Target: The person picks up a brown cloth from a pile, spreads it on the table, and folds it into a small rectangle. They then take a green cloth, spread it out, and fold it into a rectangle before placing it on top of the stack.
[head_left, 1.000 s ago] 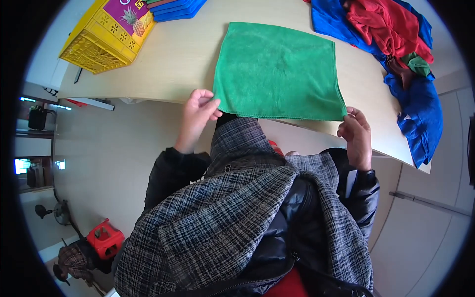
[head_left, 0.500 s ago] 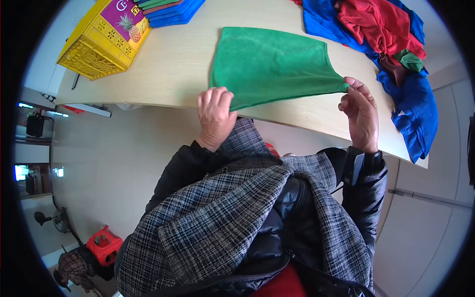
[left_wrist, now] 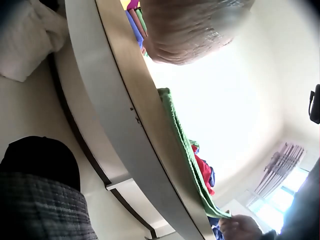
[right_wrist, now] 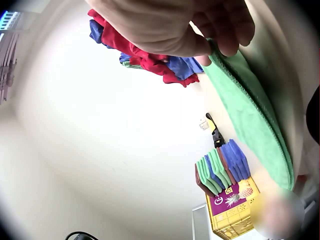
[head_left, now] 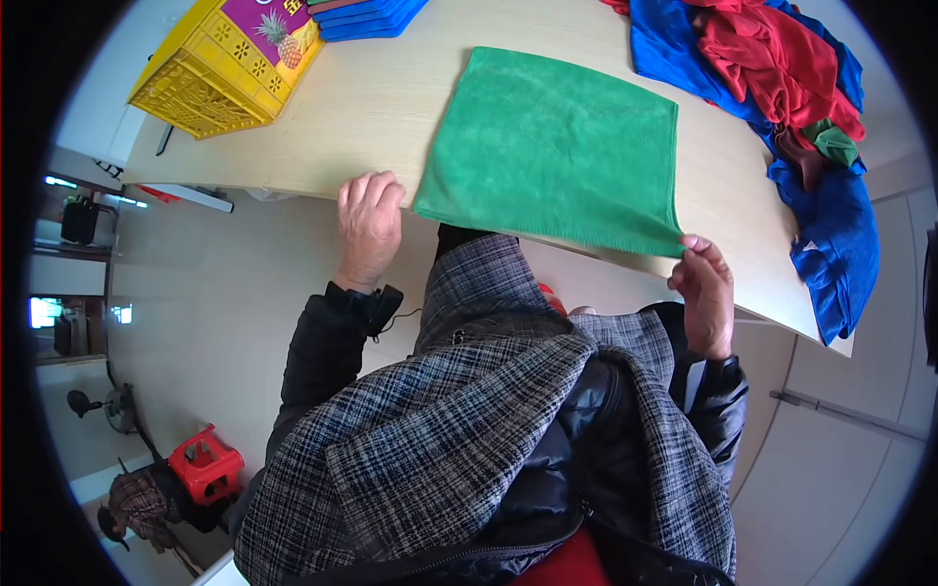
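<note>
A green cloth (head_left: 557, 146), folded in layers, lies on the table (head_left: 322, 146) with its near edge along the table's front edge. My right hand (head_left: 705, 298) pinches its near right corner between thumb and fingertips; the right wrist view shows the stitched hem (right_wrist: 240, 92) running away from those fingers. To the left of the cloth, apart from it, my left hand (head_left: 369, 230) is at the table's front edge, back up, with fingers loosely bent and nothing in them.
At the back left stands a yellow crate (head_left: 220, 83), with a stack of folded cloths (head_left: 371, 18) beside it. Crumpled red cloths (head_left: 767, 63) and blue cloths (head_left: 845, 259) are heaped along the right side. A red stool (head_left: 205, 464) and another person (head_left: 142, 508) are at lower left.
My left hand let go of the near left corner, passed over the cloth's left edge, then moved left off it. The right hand keeps its corner; the pulled cloth lies flatter again.
</note>
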### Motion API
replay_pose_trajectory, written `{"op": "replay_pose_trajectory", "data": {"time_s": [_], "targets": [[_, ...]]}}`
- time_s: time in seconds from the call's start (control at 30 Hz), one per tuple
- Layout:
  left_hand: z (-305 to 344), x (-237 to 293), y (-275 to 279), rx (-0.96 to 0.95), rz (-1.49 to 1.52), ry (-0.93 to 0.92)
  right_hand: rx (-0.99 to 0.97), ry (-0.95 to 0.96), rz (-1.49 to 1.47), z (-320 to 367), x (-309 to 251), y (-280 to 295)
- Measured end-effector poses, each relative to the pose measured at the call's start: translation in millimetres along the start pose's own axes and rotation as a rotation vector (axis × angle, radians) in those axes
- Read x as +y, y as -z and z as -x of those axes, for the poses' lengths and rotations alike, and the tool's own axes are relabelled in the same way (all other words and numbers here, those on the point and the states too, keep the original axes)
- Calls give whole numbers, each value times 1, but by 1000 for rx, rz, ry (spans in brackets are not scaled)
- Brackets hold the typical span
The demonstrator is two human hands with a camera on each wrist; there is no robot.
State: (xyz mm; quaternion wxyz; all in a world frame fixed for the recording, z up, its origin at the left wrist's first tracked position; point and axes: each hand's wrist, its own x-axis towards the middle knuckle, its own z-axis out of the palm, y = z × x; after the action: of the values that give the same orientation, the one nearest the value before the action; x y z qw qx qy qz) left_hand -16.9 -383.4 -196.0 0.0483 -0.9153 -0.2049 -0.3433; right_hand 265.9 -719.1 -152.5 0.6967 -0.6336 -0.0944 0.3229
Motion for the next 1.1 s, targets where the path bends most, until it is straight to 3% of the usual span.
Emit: {"op": "replay_pose_trajectory", "data": {"time_s": [0.1,0.23,0.33,0.37,0.47,0.7,0.93,1.1], "targets": [[27,-5,-1,-73,2,80,10,-54,42,9,20,14],[41,15,-8,30,235,290,41,-73,107,14,28,19],[45,31,-20,-215,996,963,53,-53,139,13,30,16],[42,35,-20,-217,998,964,55,-39,155,12,30,16],[25,42,-18,-305,1298,1267,40,-32,182,11,31,19],[26,42,-18,-231,1347,1179,-28,36,272,14,27,20],[5,48,-7,-59,1306,949,34,617,1018,7,25,12],[-6,49,-3,-104,1322,852,56,650,993,3,12,10]]}}
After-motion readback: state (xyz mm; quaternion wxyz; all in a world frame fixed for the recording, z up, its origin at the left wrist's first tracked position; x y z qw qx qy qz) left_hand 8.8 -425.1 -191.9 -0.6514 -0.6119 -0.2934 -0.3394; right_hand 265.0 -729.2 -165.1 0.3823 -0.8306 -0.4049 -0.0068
